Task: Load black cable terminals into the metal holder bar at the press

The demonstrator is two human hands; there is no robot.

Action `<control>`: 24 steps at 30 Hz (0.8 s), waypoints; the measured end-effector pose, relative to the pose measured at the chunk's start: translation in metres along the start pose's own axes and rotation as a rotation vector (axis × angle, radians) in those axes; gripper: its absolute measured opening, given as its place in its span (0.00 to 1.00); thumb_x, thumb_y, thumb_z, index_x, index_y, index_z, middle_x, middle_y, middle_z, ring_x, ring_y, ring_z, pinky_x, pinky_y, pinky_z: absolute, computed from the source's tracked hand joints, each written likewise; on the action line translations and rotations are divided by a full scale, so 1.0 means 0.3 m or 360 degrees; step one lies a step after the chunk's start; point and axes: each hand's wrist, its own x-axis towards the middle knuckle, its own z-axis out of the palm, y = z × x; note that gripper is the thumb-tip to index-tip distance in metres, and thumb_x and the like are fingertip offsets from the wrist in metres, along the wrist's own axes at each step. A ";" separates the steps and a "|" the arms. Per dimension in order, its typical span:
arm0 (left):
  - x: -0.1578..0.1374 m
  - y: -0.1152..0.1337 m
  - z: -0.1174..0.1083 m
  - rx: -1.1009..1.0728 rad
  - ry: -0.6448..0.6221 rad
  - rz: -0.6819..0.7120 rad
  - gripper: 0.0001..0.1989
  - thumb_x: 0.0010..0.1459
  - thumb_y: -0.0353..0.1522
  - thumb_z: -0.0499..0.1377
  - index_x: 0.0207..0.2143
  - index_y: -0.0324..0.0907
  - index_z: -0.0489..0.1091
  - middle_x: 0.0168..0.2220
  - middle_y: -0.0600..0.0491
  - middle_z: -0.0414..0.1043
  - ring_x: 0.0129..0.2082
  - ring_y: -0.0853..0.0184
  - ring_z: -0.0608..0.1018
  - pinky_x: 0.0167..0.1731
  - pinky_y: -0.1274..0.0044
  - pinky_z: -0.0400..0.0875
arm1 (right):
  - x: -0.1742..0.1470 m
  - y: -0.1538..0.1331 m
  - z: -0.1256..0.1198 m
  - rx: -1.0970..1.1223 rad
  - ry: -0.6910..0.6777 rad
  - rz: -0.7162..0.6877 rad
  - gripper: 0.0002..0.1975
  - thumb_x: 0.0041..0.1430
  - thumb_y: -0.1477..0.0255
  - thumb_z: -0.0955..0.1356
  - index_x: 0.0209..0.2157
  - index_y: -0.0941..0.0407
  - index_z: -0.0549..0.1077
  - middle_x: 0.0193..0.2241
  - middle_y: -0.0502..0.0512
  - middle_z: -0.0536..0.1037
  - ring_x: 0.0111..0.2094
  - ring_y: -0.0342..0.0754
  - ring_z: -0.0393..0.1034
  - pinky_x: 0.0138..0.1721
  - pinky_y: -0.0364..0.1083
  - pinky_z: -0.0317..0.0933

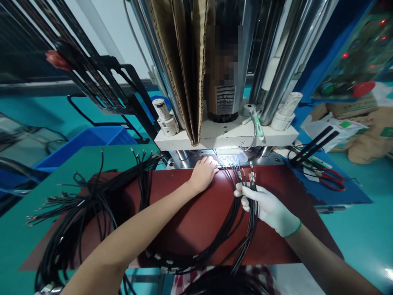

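Note:
My left hand, bare, lies at the front edge of the lit metal plate under the press. Its fingers are curled together; whatever they hold, if anything, is hidden. Just right of it, several thin black cables run up into the lit gap. My right hand, in a white glove with a green cuff, is closed around a bundle of black cables. Silvery metal terminals stick up above its fingers. The cables trail down over the red-brown board towards me.
A large pile of black cables covers the board's left side. Above my hands is the press's white crossplate, with folded cardboard standing on it. Red-handled scissors lie right. A blue crate stands left.

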 end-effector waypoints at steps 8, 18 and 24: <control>-0.185 -0.015 -0.071 0.0177 -0.0302 -0.0108 0.14 0.68 0.35 0.43 0.45 0.37 0.62 0.46 0.45 0.67 0.44 0.57 0.73 0.38 0.70 0.68 | 0.017 0.023 -0.014 -0.0032 0.0102 -0.0079 0.20 0.63 0.60 0.70 0.47 0.61 0.67 0.38 0.62 0.75 0.22 0.37 0.60 0.22 0.38 0.55; -0.411 -0.049 -0.199 -0.1679 -0.0673 -0.0824 0.27 0.63 0.52 0.46 0.40 0.37 0.68 0.22 0.56 0.61 0.17 0.75 0.63 0.17 0.81 0.54 | -0.019 0.006 0.035 -0.0379 -0.0090 -0.0085 0.18 0.66 0.59 0.67 0.42 0.62 0.68 0.22 0.52 0.69 0.17 0.34 0.52 0.18 0.36 0.43; -0.269 0.072 -0.149 -0.3049 -0.1225 -0.0533 0.18 0.64 0.44 0.49 0.38 0.36 0.64 0.21 0.56 0.60 0.13 0.76 0.62 0.13 0.83 0.54 | -0.042 0.006 0.084 -0.0802 -0.0067 -0.0003 0.24 0.59 0.57 0.70 0.44 0.64 0.69 0.22 0.58 0.73 0.16 0.41 0.62 0.17 0.37 0.54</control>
